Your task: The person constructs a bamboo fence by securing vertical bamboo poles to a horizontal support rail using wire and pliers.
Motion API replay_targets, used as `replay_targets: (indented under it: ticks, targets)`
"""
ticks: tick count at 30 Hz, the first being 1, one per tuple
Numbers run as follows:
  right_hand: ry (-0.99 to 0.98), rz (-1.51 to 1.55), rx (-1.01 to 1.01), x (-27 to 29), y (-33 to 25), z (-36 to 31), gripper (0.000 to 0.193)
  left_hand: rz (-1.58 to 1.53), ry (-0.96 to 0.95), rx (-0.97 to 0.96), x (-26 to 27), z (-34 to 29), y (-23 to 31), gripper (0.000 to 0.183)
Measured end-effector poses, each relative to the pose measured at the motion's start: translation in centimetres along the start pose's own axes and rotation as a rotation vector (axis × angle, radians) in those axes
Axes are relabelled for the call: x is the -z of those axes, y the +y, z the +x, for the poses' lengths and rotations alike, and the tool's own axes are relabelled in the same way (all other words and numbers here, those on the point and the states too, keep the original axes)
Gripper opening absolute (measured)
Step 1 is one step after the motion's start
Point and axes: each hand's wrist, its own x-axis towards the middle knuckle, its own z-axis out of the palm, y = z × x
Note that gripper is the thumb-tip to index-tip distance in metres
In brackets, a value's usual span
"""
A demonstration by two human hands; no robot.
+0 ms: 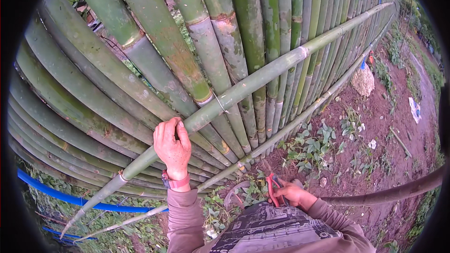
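You have your left hand (172, 143) on the thick rail (267, 74), the green bamboo pole that lies slantwise across the fence poles (242, 23). Its fingers are curled in toward the palm at the rail; you are seen from the back of the hand, so whether it clamps the rail or pinches something thin cannot be told. A watch with a reddish band (178, 182) sits on that wrist, below the rail.

Your right hand (291, 193) is closed on the red-handled pliers (270, 188), below the thick rail and well apart from it, near your patterned clothing (276, 227). The state of the plier jaws cannot be told.

A thin wire (220, 103) is on the thick rail, just to the right of your left hand, with one end standing off the surface. The fence poles stand close together behind the thick rail, with narrow gaps between some of them. A thinner lower rail (220, 176) crosses their lower part, below the thick rail. A blue pipe (75, 198) shows below the thick rail's left part. Leafy plants (311, 150) and a beige sack (363, 82) lie below its right part.
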Motion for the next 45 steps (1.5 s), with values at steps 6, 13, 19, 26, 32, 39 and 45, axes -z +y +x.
replay_targets:
  ticks: [6,13,19,26,32,39,45]
  targets:
    - [0.164,-0.4,0.318,-3.5,-5.1,-1.4,0.045,0.092,-0.063,-0.039,-0.6,0.7,1.8,0.011]
    - [-0.601,0.149,0.19,-6.0,-11.8,-0.8,0.053,0.112,-0.06,-0.005,-0.8,0.3,1.8,0.018]
    - [-0.703,0.1,0.141,-8.1,-14.3,0.2,0.057,0.11,-0.045,-0.002,-1.0,0.2,1.8,0.016]
    - [-0.755,0.16,0.112,-8.2,-15.3,1.6,0.044,0.105,-0.038,-0.019,-1.0,0.1,1.7,0.017]
    - [-0.958,0.362,0.06,-9.5,-14.0,2.5,0.044,0.165,-0.033,-0.045,-1.4,-0.2,1.2,0.021]
    - [-0.981,0.567,-0.072,-10.9,-13.6,1.0,0.056,0.251,-0.083,-0.235,-0.5,-0.4,0.8,0.04]
    - [-0.813,0.278,0.066,-10.0,-13.7,0.6,0.043,0.207,-0.138,-0.205,-0.3,-0.1,0.7,0.046]
